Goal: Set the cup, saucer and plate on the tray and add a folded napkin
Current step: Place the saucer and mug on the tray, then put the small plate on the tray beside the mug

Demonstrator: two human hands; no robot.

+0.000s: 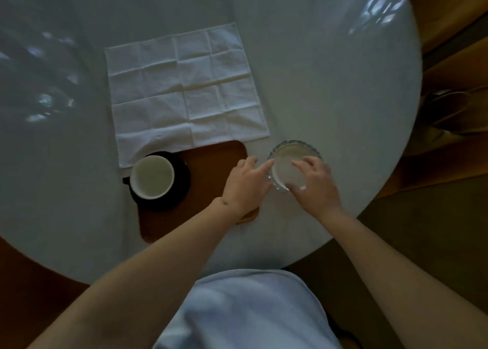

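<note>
A brown wooden tray (211, 161) lies on the round white table. On its left end stands a black cup (151, 177) with a white inside, resting on a black saucer (182, 179). A small clear glass plate (286, 153) with a scalloped rim sits just right of the tray. My left hand (245, 185) touches the plate's left rim with its fingertips. My right hand (315, 185) grips the plate's near right rim. A white napkin (184, 89), creased and spread flat, lies behind the tray, its near edge over the tray's far edge.
The table's (343, 84) rounded edge runs close on the right and near side. Beyond it are wooden floor and a dark object (449, 113) on the right. My pale blue clothing (245, 311) is at the bottom.
</note>
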